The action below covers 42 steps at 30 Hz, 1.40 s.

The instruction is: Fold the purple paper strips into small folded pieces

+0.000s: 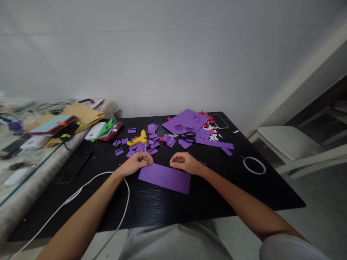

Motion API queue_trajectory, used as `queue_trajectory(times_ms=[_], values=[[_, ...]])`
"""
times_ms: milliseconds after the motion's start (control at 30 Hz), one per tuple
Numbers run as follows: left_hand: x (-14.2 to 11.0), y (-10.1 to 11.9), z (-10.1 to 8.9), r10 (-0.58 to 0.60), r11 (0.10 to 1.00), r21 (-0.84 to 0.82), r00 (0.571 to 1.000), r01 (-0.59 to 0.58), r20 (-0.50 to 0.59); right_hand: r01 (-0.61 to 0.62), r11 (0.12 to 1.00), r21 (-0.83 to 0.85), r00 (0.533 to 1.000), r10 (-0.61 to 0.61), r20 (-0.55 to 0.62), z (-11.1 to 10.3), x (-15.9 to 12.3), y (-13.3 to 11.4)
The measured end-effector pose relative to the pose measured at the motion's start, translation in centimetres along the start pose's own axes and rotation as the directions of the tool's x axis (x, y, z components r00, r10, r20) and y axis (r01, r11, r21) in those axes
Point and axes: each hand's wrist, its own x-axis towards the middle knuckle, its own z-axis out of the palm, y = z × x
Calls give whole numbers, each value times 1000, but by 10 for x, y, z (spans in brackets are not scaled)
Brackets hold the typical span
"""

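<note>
A purple rectangular strip of craft sheet point(165, 178) lies at a slant on the black table in front of me. At its upper left end, my left hand point(137, 163) is closed, thumb and fingers pinching the edge. My right hand point(187, 163) is curled at the strip's upper right edge, thumb and fingertips together; whether anything is between them is hidden. Just beyond my left hand, a yellow hot glue gun point(138, 138) rests among several small folded purple pieces point(154, 143). Black-handled scissors point(187, 137) lie past my right hand.
Farther back are a large purple sheet point(187, 121), red scraps point(213, 118) and white scraps point(214, 136). A white ring point(255, 165) lies at right. A white cable point(127, 202) crosses the left side near a dark phone point(74, 166). Coloured sheets point(110, 129) are stacked back left.
</note>
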Motion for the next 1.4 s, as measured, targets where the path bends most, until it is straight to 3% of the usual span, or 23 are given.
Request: queue_trajectory(times_ms=[167, 333, 533, 700, 833, 1033, 1200, 1300, 1400], values=[[0, 2, -2, 37, 999, -22, 995, -40, -92, 16, 998, -68, 1000, -14, 19, -3, 0, 2], [0, 4, 4, -5, 999, 35, 999, 3, 43, 11, 996, -92, 1000, -11, -2, -3, 1, 2], [-1, 6, 27, 3, 997, 76, 987, -15, 163, 46, 990, -137, 998, -39, 56, 10, 1, 8], [1, 3, 31, 18, 997, 72, 986, -31, 166, 41, 991, -131, 996, -30, 82, 8, 0, 5], [3, -2, 13, 17, 999, 44, 998, -20, 61, -21, 994, -107, 999, 23, 24, -13, 2, -6], [3, -11, -11, -15, 981, -195, 993, -8, -118, -100, 995, 14, 987, 101, -127, -36, 3, -18], [6, -12, -5, -2, 969, -240, 971, -57, -239, -89, 991, 103, 970, 110, -217, -34, 3, -18], [8, -10, 5, 35, 972, -208, 936, -113, -349, -86, 971, 224, 971, 132, -200, -30, 3, -17], [10, -12, 13, 62, 979, -157, 918, -133, -392, -102, 935, 339, 974, 164, -157, -24, 1, -18]])
